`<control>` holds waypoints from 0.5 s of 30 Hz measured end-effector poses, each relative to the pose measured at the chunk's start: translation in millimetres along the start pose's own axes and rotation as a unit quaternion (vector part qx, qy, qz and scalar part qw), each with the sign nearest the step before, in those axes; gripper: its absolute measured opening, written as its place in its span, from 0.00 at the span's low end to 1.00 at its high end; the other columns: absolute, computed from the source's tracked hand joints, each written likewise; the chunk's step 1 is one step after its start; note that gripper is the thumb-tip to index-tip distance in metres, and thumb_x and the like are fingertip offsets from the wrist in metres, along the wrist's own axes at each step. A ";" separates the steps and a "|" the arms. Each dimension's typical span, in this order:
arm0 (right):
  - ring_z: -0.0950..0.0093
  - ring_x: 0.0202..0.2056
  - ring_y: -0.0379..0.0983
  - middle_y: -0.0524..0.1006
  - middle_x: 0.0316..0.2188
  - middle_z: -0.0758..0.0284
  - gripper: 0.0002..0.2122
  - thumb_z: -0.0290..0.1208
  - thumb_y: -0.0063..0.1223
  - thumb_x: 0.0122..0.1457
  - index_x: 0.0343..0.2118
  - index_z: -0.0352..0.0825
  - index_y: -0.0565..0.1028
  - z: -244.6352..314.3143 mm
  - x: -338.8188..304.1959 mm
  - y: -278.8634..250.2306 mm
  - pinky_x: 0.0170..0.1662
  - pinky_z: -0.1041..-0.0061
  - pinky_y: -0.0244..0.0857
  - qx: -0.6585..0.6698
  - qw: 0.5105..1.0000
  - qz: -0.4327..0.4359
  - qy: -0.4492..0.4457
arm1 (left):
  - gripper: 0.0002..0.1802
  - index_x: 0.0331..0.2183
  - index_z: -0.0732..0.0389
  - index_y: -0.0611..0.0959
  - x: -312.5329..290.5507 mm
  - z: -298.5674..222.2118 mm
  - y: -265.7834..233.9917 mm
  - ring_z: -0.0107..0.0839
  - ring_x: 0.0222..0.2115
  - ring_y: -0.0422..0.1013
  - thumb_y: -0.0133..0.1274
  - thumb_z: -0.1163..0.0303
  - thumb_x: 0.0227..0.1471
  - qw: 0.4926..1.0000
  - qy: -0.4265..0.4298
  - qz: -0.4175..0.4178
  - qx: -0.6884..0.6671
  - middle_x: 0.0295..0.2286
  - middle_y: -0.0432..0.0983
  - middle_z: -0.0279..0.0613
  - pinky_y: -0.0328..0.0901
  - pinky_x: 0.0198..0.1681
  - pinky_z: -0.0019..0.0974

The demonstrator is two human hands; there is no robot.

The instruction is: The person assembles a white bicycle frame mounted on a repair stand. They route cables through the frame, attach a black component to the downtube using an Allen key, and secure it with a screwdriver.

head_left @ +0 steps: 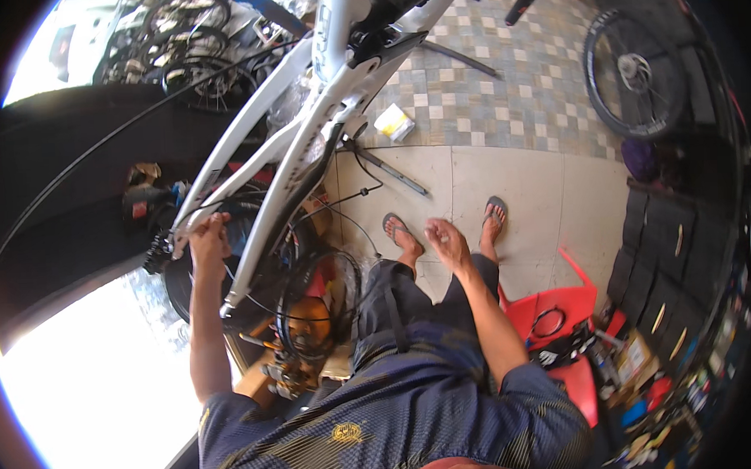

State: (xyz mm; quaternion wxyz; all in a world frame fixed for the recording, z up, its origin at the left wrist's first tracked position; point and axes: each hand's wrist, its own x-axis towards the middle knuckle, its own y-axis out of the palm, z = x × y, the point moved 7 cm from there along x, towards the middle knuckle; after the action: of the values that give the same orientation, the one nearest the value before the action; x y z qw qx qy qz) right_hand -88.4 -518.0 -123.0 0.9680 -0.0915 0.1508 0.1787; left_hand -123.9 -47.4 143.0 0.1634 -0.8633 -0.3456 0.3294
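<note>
A white bicycle frame (327, 38) slants across the upper left, its rear stays reaching down toward me. My left hand (209, 242) is closed around the tip of the left-hand stays. Just beside that hand, a black part, perhaps a derailleur (157, 252), sits at the frame's end. Black cables (366, 190) hang loose from the frame. Away from the frame, my right hand (448, 242) hovers in front of my body over the floor. Its fingers are curled into a pinch, and whatever may be between them is too small to make out.
A red plastic chair (552, 311) with a coiled cable stands at my right, near a heap of tools and boxes (645, 366). A bicycle wheel (634, 72) leans at the far right. On the tiled floor lies a white and yellow packet (395, 122). More wheels (191, 51) crowd the far left.
</note>
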 end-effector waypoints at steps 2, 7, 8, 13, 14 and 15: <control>0.65 0.39 0.78 0.80 0.39 0.58 0.21 0.47 0.56 0.63 0.49 0.33 0.77 -30.9 -15.3 -17.5 0.42 0.69 0.71 -0.016 0.998 0.039 0.046 | 0.13 0.35 0.61 0.82 3.6 -2.2 7.4 0.13 0.12 0.53 0.52 0.61 0.65 0.999 0.010 -0.029 0.016 0.18 0.63 0.24 0.45 0.14 0.24; 0.55 0.40 0.78 0.80 0.38 0.54 0.16 0.41 0.57 0.61 0.42 0.33 0.76 -146.2 -97.1 -70.1 0.43 0.61 0.72 -0.146 0.964 0.173 0.137 | 0.14 0.36 0.62 0.82 20.9 29.3 -25.3 0.13 0.18 0.58 0.50 0.62 0.66 0.979 0.083 -0.116 0.146 0.20 0.65 0.24 0.52 0.21 0.21; 0.55 0.39 0.78 0.80 0.37 0.55 0.15 0.41 0.57 0.60 0.43 0.34 0.77 -164.9 -115.7 -81.0 0.43 0.60 0.72 -0.226 0.946 0.193 0.130 | 0.14 0.37 0.63 0.82 26.4 38.8 -37.3 0.14 0.23 0.64 0.50 0.62 0.66 0.974 0.082 -0.123 0.174 0.22 0.71 0.26 0.58 0.26 0.20; 0.58 0.34 0.79 0.81 0.32 0.59 0.13 0.39 0.56 0.61 0.42 0.36 0.78 -187.1 -124.2 -88.0 0.41 0.60 0.72 -0.154 0.960 0.141 0.188 | 0.16 0.45 0.64 0.80 43.7 42.3 -51.3 0.25 0.26 0.76 0.51 0.61 0.64 0.998 0.049 0.033 -0.019 0.33 0.81 0.41 0.71 0.28 0.27; 0.58 0.34 0.79 0.82 0.33 0.60 0.12 0.40 0.55 0.61 0.41 0.38 0.78 -188.1 -124.7 -90.0 0.40 0.61 0.72 -0.185 0.949 0.145 0.211 | 0.19 0.47 0.65 0.79 41.1 35.7 -30.1 0.28 0.26 0.79 0.52 0.60 0.63 0.991 0.034 0.085 -0.094 0.36 0.82 0.45 0.74 0.27 0.29; 0.59 0.34 0.79 0.82 0.33 0.61 0.12 0.41 0.55 0.61 0.41 0.38 0.78 -188.7 -126.3 -88.8 0.40 0.61 0.72 -0.185 0.945 0.154 0.220 | 0.22 0.49 0.65 0.79 35.2 33.7 -23.5 0.30 0.27 0.79 0.53 0.57 0.62 0.970 0.011 0.139 -0.200 0.36 0.81 0.47 0.74 0.27 0.32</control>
State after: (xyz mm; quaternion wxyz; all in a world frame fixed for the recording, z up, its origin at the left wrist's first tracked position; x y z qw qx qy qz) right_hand -216.7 -683.5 -248.0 0.8375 -0.2817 0.3364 0.3258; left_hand -139.2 -4.1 114.2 -0.0564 -0.9216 -0.2793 0.2634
